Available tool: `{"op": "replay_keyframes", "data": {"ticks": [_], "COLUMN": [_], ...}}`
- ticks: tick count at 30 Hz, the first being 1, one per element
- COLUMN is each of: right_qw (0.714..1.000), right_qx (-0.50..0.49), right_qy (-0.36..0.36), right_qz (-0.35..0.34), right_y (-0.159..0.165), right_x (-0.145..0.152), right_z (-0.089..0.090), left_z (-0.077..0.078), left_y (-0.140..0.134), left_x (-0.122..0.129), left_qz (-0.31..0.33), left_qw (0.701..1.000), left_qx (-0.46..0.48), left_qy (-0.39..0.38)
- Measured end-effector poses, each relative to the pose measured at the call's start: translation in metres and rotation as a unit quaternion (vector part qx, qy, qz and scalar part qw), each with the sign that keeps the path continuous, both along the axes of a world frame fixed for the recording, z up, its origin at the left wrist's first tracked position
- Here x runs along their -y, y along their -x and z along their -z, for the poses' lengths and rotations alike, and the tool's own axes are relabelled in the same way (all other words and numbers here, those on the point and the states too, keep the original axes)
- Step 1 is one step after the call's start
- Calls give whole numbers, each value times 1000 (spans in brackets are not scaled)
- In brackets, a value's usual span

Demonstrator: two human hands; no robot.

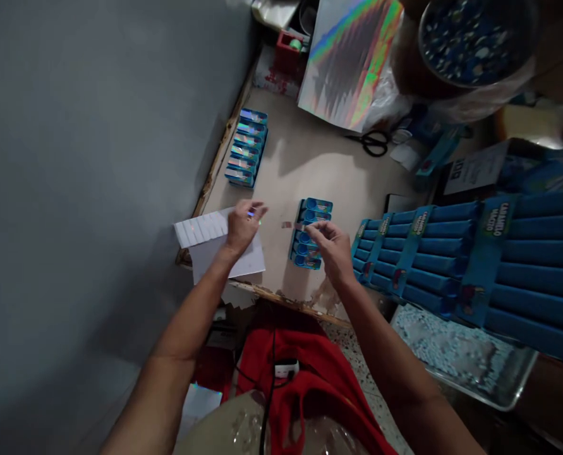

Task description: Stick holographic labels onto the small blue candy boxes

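My right hand [327, 243] is closed in a pinch above a short row of blue packets [306, 251] on the table. A small reddish, shiny strip [287, 225] reaches left from its fingertips across the row's left edge. My left hand [243, 226] is closed, with small glints between its fingers; what it holds is too small to make out. Beneath it lie a white folded sheet with shiny strips [199, 230] and a plain white paper [210, 264]. Farther back, another row of blue packets [246, 153] has shiny strips across its tops.
Black scissors [375, 144] and a rainbow-sheen foil sheet [342, 63] lie at the back, beside a red tape dispenser [288, 49]. Long blue cartons [456, 253] line the right side, above a metal tray [513, 398]. A large pot [423, 38] stands back right; a grey wall [96, 158] bounds the left.
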State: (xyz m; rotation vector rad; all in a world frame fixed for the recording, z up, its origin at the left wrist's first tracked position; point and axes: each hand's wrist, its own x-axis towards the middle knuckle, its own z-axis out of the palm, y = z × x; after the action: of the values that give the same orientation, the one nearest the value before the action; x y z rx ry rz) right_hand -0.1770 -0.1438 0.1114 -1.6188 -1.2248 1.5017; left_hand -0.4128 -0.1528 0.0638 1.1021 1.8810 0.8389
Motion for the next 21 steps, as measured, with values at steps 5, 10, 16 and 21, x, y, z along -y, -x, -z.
{"op": "replay_keyframes", "data": {"ticks": [5, 10, 16, 21], "right_qw": [993, 994, 976, 929], "right_qx": [-86, -55, 210, 368], "right_qy": [61, 53, -21, -45], "right_qz": [55, 74, 49, 1], "right_y": [-9, -11, -8, -7], "right_x": [-27, -37, -70, -87], "right_z": [31, 51, 64, 70], "left_z": [6, 21, 34, 42], "left_y": [-58, -80, -92, -97], "left_x": [-15, -37, -67, -80], "left_qz": [17, -93, -144, -141], "left_qw": [910, 920, 943, 953], "left_qx": [403, 369, 292, 258], "left_qy": [96, 96, 67, 71]}}
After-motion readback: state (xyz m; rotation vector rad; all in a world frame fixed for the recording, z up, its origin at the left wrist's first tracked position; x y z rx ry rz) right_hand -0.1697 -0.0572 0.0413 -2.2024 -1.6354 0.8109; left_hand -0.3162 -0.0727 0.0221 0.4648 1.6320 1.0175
